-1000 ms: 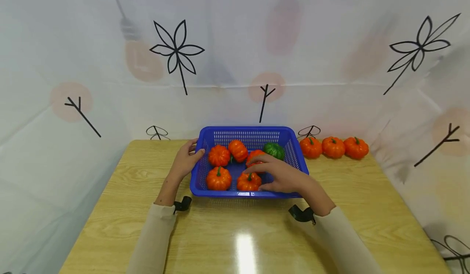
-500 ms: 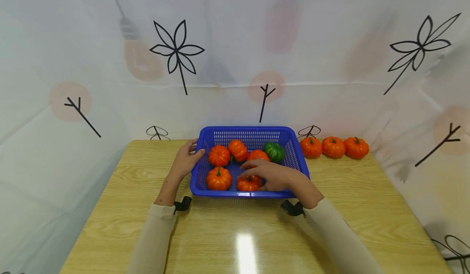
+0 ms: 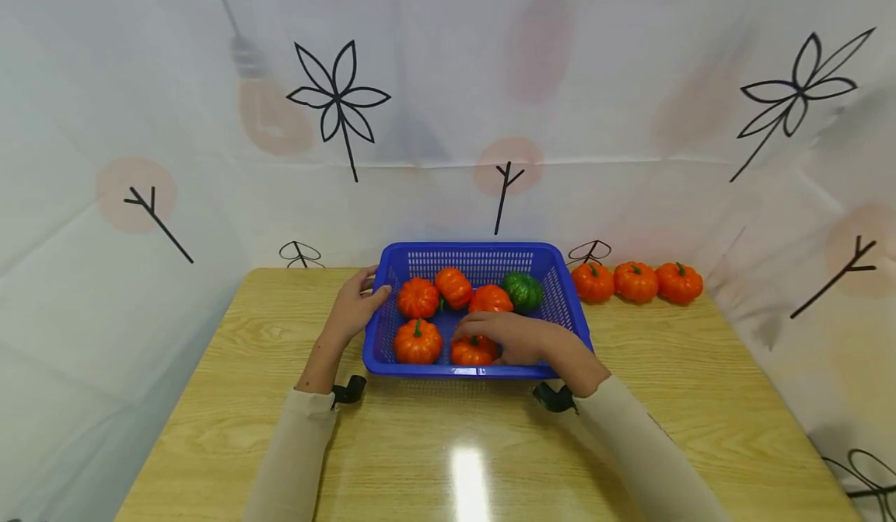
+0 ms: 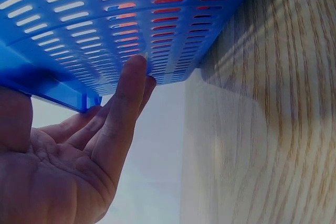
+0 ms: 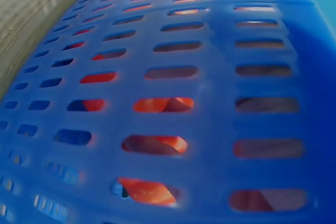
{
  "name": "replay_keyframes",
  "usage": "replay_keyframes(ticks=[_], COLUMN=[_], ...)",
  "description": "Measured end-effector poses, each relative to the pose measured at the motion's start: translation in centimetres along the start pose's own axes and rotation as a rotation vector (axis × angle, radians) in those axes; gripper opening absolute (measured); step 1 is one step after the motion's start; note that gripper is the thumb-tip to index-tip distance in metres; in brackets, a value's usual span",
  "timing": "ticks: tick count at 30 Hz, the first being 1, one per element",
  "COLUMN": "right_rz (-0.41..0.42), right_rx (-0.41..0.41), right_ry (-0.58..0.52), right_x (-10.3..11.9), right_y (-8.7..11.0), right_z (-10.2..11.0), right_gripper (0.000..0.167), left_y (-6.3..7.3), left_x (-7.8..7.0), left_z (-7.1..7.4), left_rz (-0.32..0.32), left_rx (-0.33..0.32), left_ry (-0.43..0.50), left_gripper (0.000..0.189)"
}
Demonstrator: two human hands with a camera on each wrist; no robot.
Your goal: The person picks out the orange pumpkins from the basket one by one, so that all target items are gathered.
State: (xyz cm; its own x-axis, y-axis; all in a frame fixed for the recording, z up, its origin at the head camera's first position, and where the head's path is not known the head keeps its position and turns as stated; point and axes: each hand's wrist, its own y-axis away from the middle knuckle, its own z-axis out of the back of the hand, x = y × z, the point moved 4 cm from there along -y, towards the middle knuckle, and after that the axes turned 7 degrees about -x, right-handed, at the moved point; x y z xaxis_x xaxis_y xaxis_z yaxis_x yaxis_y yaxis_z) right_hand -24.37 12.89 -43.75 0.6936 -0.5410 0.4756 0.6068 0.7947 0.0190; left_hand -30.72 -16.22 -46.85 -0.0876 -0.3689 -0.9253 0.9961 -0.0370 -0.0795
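Observation:
A blue slotted plastic basket stands on the table with several small orange pumpkins and one green pumpkin in it. My left hand holds the basket's left side, thumb over the rim; in the left wrist view its fingers lie against the outer wall. Inside the front right part, my right hand has fingers and thumb around an orange pumpkin, partly covering it. The right wrist view meets the basket's wall; through its slots show orange bits and parts of the hand.
To the basket's right, three orange pumpkins stand in a row: one near the basket, a middle pumpkin and an outer pumpkin. The wooden table ends at a patterned cloth backdrop.
My right hand has moved left and down and its fingers have closed in around the front right pumpkin. The left hand has stayed on the basket's rim.

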Motion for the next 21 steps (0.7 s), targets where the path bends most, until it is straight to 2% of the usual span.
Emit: replay_keyframes(ticks=[9,21], right_rz=[0.005,0.014], right_rx=[-0.006,-0.042], right_ry=[-0.006,-0.038], right_x=[0.16,0.0], right_y=[-0.21,0.12], right_z=[-0.04,0.56], right_gripper=[0.07,0.062], left_y=[-0.29,-0.09], left_x=[0.47,0.09], left_z=[0.0,-0.02], left_rz=[-0.004,-0.009], left_rx=[-0.003,-0.006], left_ry=[-0.009,-0.006], left_gripper=[0.063,0.062])
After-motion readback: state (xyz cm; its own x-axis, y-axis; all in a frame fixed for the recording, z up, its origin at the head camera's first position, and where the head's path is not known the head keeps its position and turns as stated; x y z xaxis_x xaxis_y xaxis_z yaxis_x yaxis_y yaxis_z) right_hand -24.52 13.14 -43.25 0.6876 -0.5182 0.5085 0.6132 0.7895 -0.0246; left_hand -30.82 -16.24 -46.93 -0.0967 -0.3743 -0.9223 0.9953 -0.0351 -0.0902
